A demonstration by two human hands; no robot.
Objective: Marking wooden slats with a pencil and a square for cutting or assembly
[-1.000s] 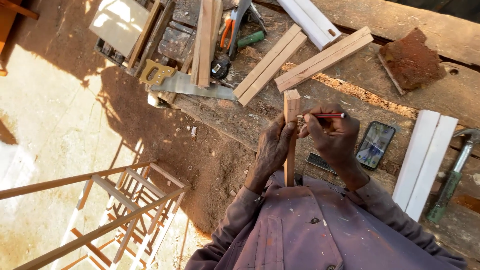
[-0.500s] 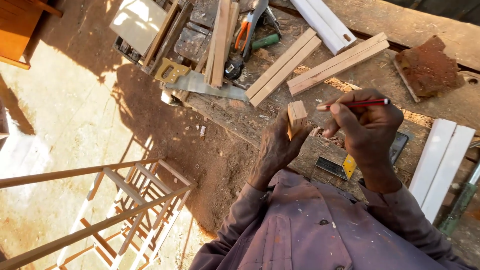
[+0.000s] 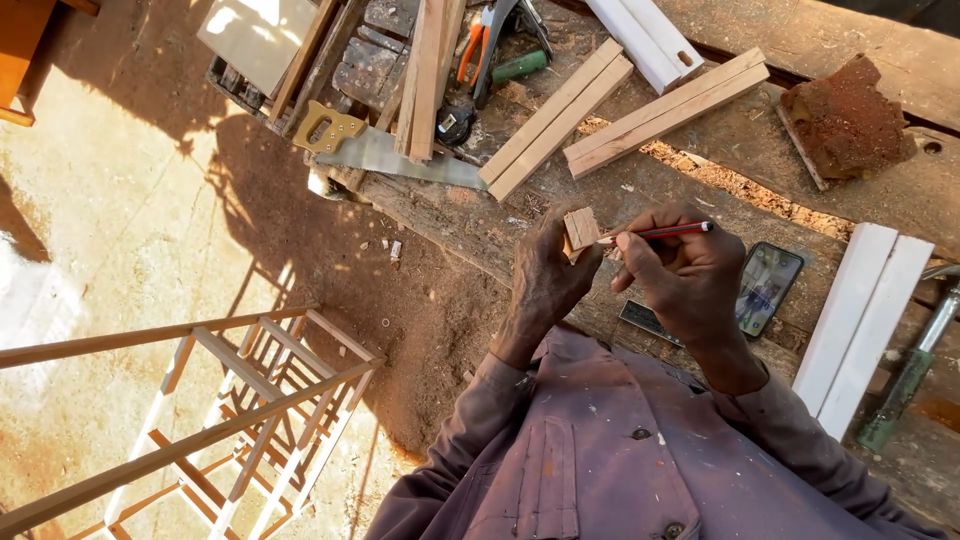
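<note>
My left hand (image 3: 545, 278) grips a narrow wooden stick (image 3: 579, 229) held end-on toward me, so only its squared top end shows above the fingers. My right hand (image 3: 685, 275) holds a red pencil (image 3: 660, 233), its tip touching the stick's end. Both hands are raised in front of my chest, over the near edge of a rough wooden workbench (image 3: 700, 160).
On the bench lie a handsaw (image 3: 385, 150), pairs of wooden strips (image 3: 555, 118), a phone (image 3: 768, 288), white boards (image 3: 860, 320), a hammer (image 3: 905, 370), pliers (image 3: 480, 40) and a reddish block (image 3: 845, 118). A wooden rack frame (image 3: 230, 400) stands on the dirt floor at the lower left.
The right hand came back in and put the pencil tip on the stick's end. The left hand tipped the stick more end-on, so less of its length shows.
</note>
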